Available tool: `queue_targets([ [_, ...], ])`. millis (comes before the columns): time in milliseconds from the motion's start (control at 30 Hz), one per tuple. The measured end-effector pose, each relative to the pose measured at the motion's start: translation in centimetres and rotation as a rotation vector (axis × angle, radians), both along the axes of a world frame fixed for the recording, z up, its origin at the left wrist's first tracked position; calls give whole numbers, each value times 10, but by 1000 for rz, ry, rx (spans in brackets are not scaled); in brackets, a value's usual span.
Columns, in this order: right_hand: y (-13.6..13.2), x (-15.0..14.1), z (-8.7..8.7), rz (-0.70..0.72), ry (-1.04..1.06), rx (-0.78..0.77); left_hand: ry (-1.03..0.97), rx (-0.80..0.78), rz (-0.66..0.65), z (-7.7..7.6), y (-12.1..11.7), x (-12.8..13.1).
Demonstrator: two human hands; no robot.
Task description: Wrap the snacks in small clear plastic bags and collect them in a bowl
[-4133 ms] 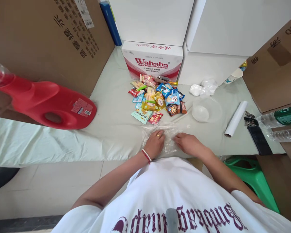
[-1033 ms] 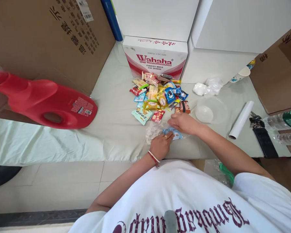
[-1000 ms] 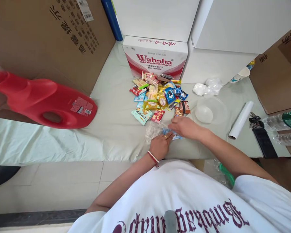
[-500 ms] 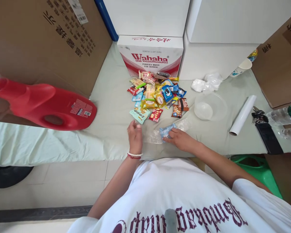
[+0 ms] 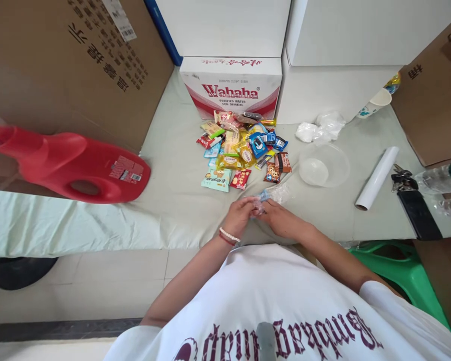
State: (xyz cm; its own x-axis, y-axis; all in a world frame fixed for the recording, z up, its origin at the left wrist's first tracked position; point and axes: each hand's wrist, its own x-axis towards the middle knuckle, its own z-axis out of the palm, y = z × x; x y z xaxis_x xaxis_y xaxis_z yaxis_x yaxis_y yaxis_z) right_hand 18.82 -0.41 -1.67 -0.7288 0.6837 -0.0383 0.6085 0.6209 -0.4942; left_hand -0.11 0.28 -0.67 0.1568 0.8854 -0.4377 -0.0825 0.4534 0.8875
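Observation:
Close together at the table's front edge, my two hands hold clear plastic film [image 5: 281, 192] around a light blue snack packet [image 5: 263, 195]. My left hand [image 5: 240, 215] pinches the gathered left end of the film. My right hand [image 5: 280, 216] is closed on the packet and film from the right. Most of the packet is hidden by my fingers. Just beyond them lie a mint-green packet [image 5: 216, 179] and a red packet [image 5: 241, 179], at the near side of a pile of wrapped snacks [image 5: 244, 145].
A Wahaha carton [image 5: 231, 90] stands behind the pile. To the right are a clear plastic bowl [image 5: 323, 165], a crumpled white bag [image 5: 321, 128], a white roll [image 5: 378, 178], keys [image 5: 404, 179] and a black phone [image 5: 419, 214]. A red jug [image 5: 78, 165] lies left; a green stool [image 5: 402, 271] stands below.
A blue packet from the pile came onto the film. My left hand moved off left, then back right to grip the film's end. My right hand stayed at the packet; the mint-green packet turned slightly.

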Motion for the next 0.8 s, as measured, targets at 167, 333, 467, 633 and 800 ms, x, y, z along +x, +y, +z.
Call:
queue_targets([
  [167,-5,34,2,-41,303,-192,560,463,-310,-13,7,25],
  [333,1,39,-7,-861,91,43,965,559,-441,-11,7,30],
  [467,0,27,-13,-850,-161,74,1088,641,-405,-8,7,34],
  [633,1,12,5,-829,29,11,1133,650,-318,-14,4,40],
  [800,18,-15,9,-674,231,-41,1107,628,-144,-25,3,45],
])
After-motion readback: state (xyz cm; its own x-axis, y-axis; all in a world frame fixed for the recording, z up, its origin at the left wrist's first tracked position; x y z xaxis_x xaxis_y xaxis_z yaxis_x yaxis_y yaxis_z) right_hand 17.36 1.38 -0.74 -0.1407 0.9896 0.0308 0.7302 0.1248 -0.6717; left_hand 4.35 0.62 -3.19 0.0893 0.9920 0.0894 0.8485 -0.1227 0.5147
